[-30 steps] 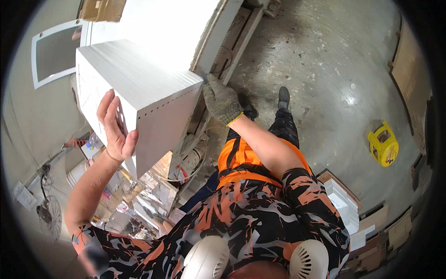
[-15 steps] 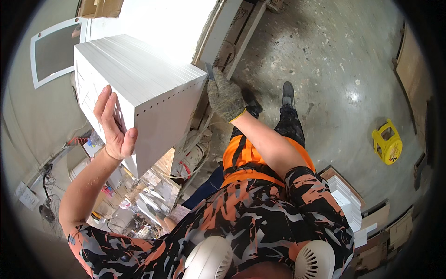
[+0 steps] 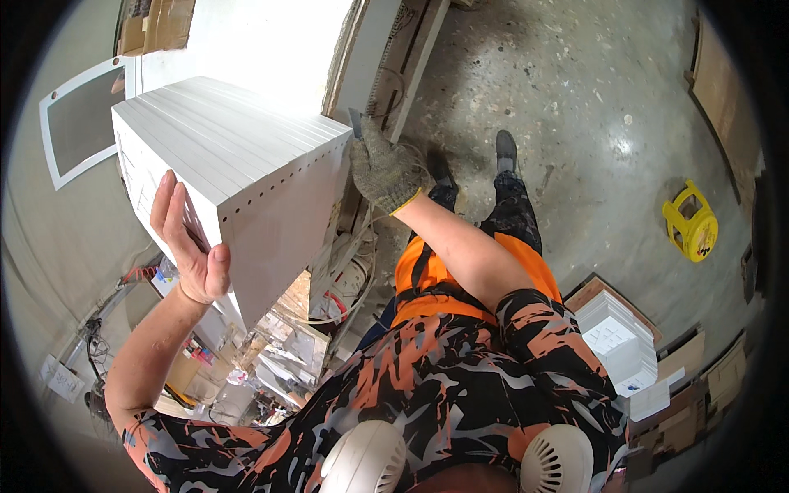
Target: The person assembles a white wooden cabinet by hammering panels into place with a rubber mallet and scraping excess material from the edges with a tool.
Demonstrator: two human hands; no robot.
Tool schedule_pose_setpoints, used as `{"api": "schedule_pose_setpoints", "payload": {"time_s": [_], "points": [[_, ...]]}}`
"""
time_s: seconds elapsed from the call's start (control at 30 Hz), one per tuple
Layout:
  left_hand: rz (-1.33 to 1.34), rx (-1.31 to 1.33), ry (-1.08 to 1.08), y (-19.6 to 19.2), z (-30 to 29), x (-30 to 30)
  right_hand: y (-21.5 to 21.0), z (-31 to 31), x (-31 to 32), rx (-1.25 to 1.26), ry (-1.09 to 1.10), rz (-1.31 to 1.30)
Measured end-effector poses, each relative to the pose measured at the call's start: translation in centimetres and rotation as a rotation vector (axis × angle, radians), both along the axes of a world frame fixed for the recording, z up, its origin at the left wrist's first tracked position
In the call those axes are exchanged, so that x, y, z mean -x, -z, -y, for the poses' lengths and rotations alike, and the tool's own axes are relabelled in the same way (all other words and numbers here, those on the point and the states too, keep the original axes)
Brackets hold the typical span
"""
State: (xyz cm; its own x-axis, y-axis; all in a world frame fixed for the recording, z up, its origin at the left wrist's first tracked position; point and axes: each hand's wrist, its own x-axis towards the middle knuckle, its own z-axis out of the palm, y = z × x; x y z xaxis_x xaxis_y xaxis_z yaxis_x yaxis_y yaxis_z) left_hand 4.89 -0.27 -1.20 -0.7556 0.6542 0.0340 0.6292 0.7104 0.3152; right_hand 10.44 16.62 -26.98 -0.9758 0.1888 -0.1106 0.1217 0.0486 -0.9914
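A stack of white boards [image 3: 238, 135] sat in the upper left of the frame. The bare left hand [image 3: 189, 256] lay on its side, fingers stretched out, while the gloved right hand [image 3: 383, 174], near the upper middle, gripped a flat grey tool [image 3: 355, 123].

We recognise a workshop from several features. We see a stained, spotted grey floor [image 3: 575, 90] and a broad white tabletop [image 3: 263, 49] with a rough, worn edge. At its near end we find a stack of white panels [image 3: 238, 144] with a row of dark holes along one edge. To the right we note a second pile of white pieces [image 3: 612, 341] and flat brown boards [image 3: 727, 374]. At lower left we observe a crowded work area [image 3: 279, 370] and a red coiled line [image 3: 140, 274]; elsewhere, a knitted work glove [image 3: 385, 174] and a yellow stool [image 3: 694, 226].
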Motion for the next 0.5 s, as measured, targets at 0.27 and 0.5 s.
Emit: {"api": "schedule_pose_setpoints", "payload": {"time_s": [0.27,0.5], "points": [[-0.028,0.012,0.022,0.6,1.4,0.7,-15.0,4.3,-0.8,0.466,-0.102,-0.549],[-0.015,0.009,0.006,0.6,0.5,0.4,-13.2,2.8,0.1,0.120,-0.286,-0.608]]}}
